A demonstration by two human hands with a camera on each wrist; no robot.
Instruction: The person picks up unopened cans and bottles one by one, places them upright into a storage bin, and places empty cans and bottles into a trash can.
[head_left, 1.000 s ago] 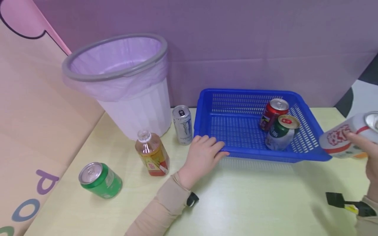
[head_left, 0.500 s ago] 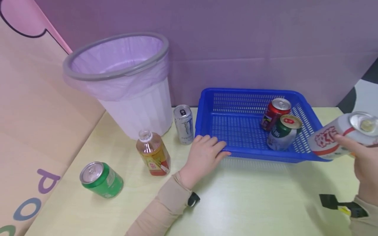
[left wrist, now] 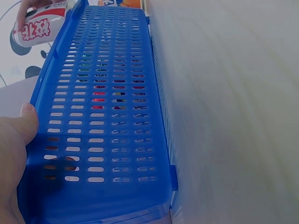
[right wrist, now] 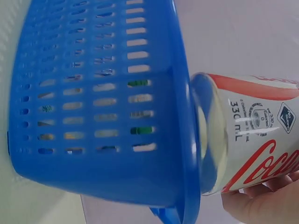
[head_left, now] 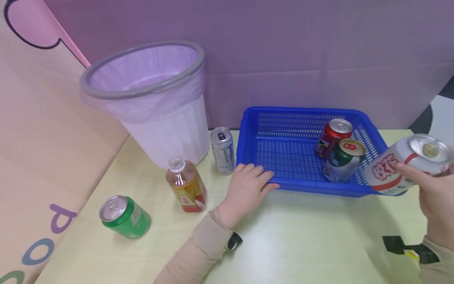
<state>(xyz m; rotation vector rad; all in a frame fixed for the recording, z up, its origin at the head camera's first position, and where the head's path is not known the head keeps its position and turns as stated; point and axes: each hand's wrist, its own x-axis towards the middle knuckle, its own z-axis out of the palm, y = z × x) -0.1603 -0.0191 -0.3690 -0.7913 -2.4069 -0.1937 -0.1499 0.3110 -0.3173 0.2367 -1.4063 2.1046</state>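
My right hand (head_left: 438, 197) grips a white Coca-Cola can (head_left: 384, 173) with red lettering. The can is tilted, its silver top facing up and right, and its base is right at the basket's right rim in the right wrist view. With fingers over the front rim and thumb (left wrist: 29, 122) outside, my left hand (head_left: 246, 193) holds the blue plastic basket (head_left: 301, 183) near its front left corner. Inside the basket, toward the right, stand a red can (head_left: 331, 138) and a green-and-white can (head_left: 342, 161) with a gold top.
A white bin (head_left: 173, 126) with a purple liner stands back left. Between it and the basket is a silver Monster can (head_left: 223, 154). An uncapped bottle (head_left: 189, 189) of amber drink and a green can (head_left: 131, 221) stand farther left. A purple wall (head_left: 283, 43) rises behind.
My right hand has brought the white can leftward from the right side to the basket's right rim. My left hand stays on the front rim. The view has shifted slightly.
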